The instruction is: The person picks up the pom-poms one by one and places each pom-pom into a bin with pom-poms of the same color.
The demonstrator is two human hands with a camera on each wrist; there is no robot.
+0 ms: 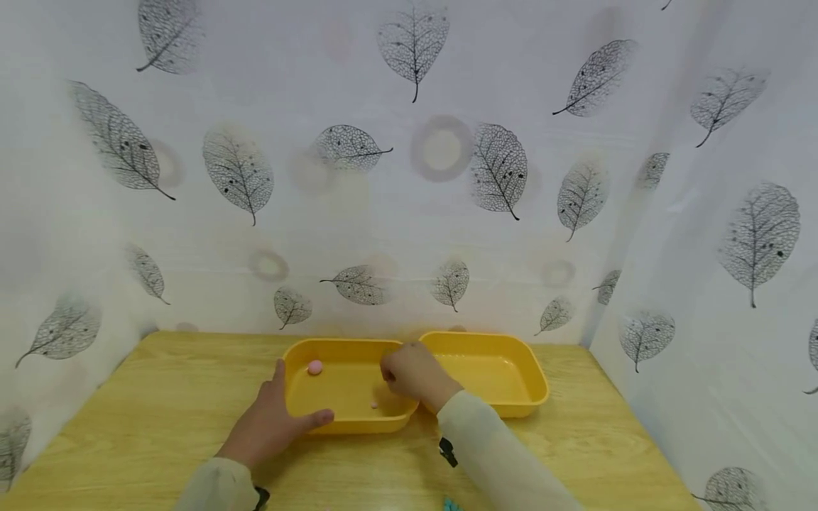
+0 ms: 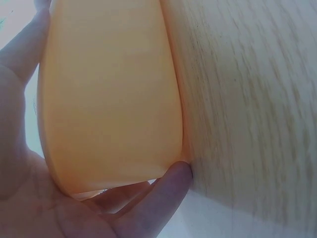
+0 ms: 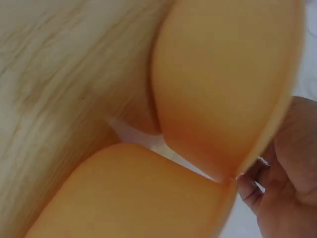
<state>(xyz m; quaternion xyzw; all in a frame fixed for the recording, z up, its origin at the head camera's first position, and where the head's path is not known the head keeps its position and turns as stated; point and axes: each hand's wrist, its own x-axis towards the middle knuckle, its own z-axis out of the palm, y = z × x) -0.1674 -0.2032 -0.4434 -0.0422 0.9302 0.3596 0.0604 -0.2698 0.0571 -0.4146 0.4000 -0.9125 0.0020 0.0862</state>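
A yellow tray (image 1: 348, 423) stands on the wooden table. Inside it lie a round pink ball (image 1: 315, 367) near the back left and a tiny pink piece (image 1: 374, 405) towards the front right. My left hand (image 1: 268, 419) grips the tray's front left corner, thumb along the front rim. In the left wrist view, fingers (image 2: 163, 198) curl round the tray's end. Over the same tray's right end hangs my right hand (image 1: 412, 370), fingers curled and pointing inward. Whatever its fingertips might hold is hidden. The right wrist view shows this hand (image 3: 287, 173) beyond the rim.
A second yellow tray (image 1: 511, 410) stands close against the first on the right. A small teal object (image 1: 451, 504) shows at the bottom edge, partly cut off. Leaf-patterned sheeting (image 1: 358, 227) hangs behind the wooden table (image 1: 160, 404) and along its sides.
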